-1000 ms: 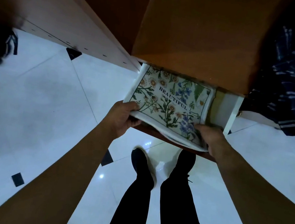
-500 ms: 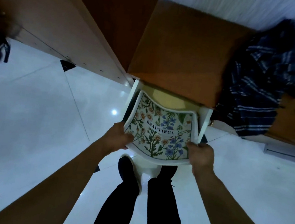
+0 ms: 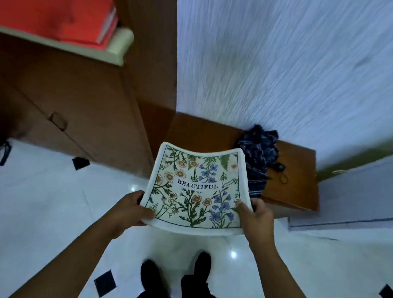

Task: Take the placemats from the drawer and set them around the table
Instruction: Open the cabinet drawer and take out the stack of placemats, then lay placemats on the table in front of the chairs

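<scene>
Both hands gripped the floral placemats (image 3: 195, 190), left hand (image 3: 132, 209) at 8 o'clock, right hand (image 3: 257, 216) at 4, thumbs on top, fingers curled beneath.

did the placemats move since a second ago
Yes: the placemats came up and out toward the person, from under the wooden cabinet top to above it.

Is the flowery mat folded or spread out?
Spread out: the placemat shows its whole print, left hand and right hand holding its sides.

placemat (image 3: 195, 190) | white, floral print, "BEAUTIFUL" lettering | face-up, bowed, held aloft | gripped at 8 and 4 o'clock edges
</scene>
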`<state>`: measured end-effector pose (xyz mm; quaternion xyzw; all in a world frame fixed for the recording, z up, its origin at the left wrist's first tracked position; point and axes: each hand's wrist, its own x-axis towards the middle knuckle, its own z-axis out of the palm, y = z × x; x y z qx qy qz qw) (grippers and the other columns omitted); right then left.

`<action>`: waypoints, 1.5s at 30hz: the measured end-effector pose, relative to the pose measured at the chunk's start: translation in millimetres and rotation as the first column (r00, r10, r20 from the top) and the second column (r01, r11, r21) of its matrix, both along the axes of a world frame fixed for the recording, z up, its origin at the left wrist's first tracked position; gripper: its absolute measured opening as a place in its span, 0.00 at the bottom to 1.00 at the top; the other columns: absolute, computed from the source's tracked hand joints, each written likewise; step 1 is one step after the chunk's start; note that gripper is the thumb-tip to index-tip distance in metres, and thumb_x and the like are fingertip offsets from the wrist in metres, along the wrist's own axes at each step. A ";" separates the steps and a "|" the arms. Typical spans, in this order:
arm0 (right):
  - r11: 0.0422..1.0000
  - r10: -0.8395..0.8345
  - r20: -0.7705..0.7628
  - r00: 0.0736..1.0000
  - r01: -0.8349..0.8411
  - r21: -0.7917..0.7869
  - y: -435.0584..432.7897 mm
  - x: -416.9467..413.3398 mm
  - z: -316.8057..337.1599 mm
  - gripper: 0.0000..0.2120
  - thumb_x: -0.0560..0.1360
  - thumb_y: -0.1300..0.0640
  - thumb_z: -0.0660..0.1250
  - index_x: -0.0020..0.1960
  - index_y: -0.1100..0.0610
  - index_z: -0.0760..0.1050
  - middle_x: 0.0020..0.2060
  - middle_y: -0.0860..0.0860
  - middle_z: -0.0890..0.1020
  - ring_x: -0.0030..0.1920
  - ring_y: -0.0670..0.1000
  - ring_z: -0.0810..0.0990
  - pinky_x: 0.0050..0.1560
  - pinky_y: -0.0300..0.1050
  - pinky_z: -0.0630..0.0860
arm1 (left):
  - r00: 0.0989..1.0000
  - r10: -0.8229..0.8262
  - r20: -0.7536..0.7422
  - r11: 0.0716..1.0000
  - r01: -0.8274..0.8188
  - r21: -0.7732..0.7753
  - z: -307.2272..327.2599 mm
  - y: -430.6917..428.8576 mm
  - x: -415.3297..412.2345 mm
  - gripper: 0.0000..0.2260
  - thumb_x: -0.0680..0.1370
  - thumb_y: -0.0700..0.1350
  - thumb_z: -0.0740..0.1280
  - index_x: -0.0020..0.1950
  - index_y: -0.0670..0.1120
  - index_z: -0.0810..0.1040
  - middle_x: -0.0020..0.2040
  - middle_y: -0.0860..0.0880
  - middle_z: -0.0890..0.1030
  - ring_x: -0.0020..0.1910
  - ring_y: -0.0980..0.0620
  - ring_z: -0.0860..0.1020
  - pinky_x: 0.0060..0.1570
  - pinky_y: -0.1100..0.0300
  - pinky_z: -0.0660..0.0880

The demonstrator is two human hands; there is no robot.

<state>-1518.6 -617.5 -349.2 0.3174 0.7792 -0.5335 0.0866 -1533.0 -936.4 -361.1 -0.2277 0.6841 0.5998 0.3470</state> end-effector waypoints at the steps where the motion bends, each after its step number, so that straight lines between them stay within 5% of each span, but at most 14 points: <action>1: 1.000 -0.001 -0.048 0.999 0.000 -0.019 -1.5 4.2 22.4 0.04 0.72 0.52 0.72 0.44 0.51 0.79 0.37 0.49 0.86 0.38 0.51 0.85 0.40 0.55 0.83 | 0.999 0.018 -0.040 1.000 -0.018 0.000 22.4 -2.8 6.0 0.20 0.68 0.33 0.74 0.58 0.42 0.77 0.53 0.43 0.85 0.51 0.42 0.83 0.44 0.52 0.81; 5: 0.998 0.044 -0.209 0.977 -0.054 -0.042 -8.8 17.9 89.9 0.03 0.72 0.51 0.71 0.44 0.50 0.80 0.38 0.47 0.86 0.38 0.48 0.85 0.37 0.52 0.81 | 0.974 0.112 -0.195 0.994 -0.108 0.035 92.6 -13.5 36.4 0.19 0.71 0.29 0.70 0.59 0.43 0.79 0.53 0.45 0.85 0.50 0.44 0.84 0.47 0.50 0.82; 9: 0.979 0.154 -0.310 0.938 -0.187 -0.079 -22.0 24.6 126.4 0.07 0.68 0.46 0.71 0.43 0.47 0.80 0.39 0.48 0.86 0.37 0.51 0.85 0.35 0.54 0.83 | 0.911 0.263 -0.317 0.964 -0.263 0.044 144.5 -17.9 75.2 0.19 0.66 0.38 0.70 0.56 0.47 0.80 0.50 0.48 0.87 0.48 0.45 0.85 0.44 0.51 0.83; 15: 0.879 0.387 -0.381 0.840 -0.460 -0.122 -61.9 30.9 146.7 0.05 0.70 0.50 0.72 0.43 0.50 0.78 0.39 0.49 0.87 0.35 0.50 0.86 0.31 0.51 0.83 | 0.693 0.554 -0.461 0.796 -0.604 0.047 183.5 -27.2 170.1 0.18 0.65 0.41 0.69 0.55 0.46 0.79 0.48 0.47 0.86 0.45 0.46 0.85 0.37 0.58 0.81; 18: 0.801 0.502 -0.415 0.759 -0.589 -0.107 -102.1 41.1 153.7 0.04 0.70 0.52 0.72 0.42 0.50 0.79 0.38 0.48 0.87 0.35 0.49 0.86 0.32 0.50 0.82 | 0.586 0.642 -0.494 0.693 -0.719 0.049 192.2 -42.2 234.0 0.14 0.66 0.41 0.70 0.52 0.45 0.79 0.48 0.42 0.85 0.45 0.42 0.84 0.40 0.53 0.83; 23: 0.586 0.689 -0.483 0.541 -0.808 -0.069 -204.4 94.0 174.7 0.03 0.71 0.56 0.73 0.41 0.53 0.79 0.35 0.49 0.86 0.32 0.46 0.83 0.27 0.40 0.77 | 0.338 0.792 -0.509 0.443 -0.891 0.098 210.5 -77.8 362.6 0.16 0.65 0.40 0.71 0.52 0.45 0.80 0.47 0.44 0.86 0.45 0.44 0.85 0.39 0.56 0.82; 31: 0.163 0.832 -0.530 0.164 -0.985 -0.048 -380.2 250.3 203.8 0.05 0.66 0.50 0.71 0.42 0.44 0.80 0.36 0.45 0.86 0.34 0.47 0.85 0.28 0.44 0.78 | -0.049 0.843 -0.535 0.035 -0.989 0.146 220.7 -127.9 573.2 0.18 0.63 0.39 0.69 0.53 0.43 0.79 0.47 0.44 0.86 0.44 0.45 0.85 0.43 0.53 0.82; 35: 0.020 0.840 -0.541 0.029 -1.000 -0.023 -465.8 346.6 203.6 0.08 0.64 0.48 0.70 0.42 0.49 0.80 0.36 0.47 0.86 0.34 0.50 0.85 0.31 0.47 0.79 | -0.153 0.822 -0.549 -0.101 -0.987 0.123 223.0 -157.5 678.4 0.17 0.69 0.34 0.69 0.57 0.41 0.77 0.51 0.42 0.85 0.48 0.42 0.84 0.45 0.50 0.82; 41: -0.206 0.814 -0.564 -0.135 -0.977 -0.063 -575.0 509.2 202.6 0.03 0.66 0.52 0.71 0.39 0.48 0.79 0.33 0.46 0.86 0.30 0.45 0.83 0.25 0.39 0.74 | -0.266 0.766 -0.586 -0.303 -0.952 0.037 235.5 -187.5 834.2 0.17 0.66 0.38 0.70 0.55 0.45 0.78 0.46 0.48 0.87 0.42 0.49 0.85 0.35 0.63 0.79; 45: -0.349 0.791 -0.555 -0.257 -0.935 -0.065 -633.8 601.6 203.9 0.05 0.66 0.52 0.70 0.40 0.53 0.79 0.34 0.46 0.86 0.31 0.47 0.84 0.24 0.39 0.74 | -0.367 0.735 -0.570 -0.440 -0.898 0.011 235.6 -198.2 916.5 0.18 0.67 0.40 0.72 0.56 0.47 0.77 0.47 0.47 0.87 0.43 0.45 0.86 0.40 0.52 0.82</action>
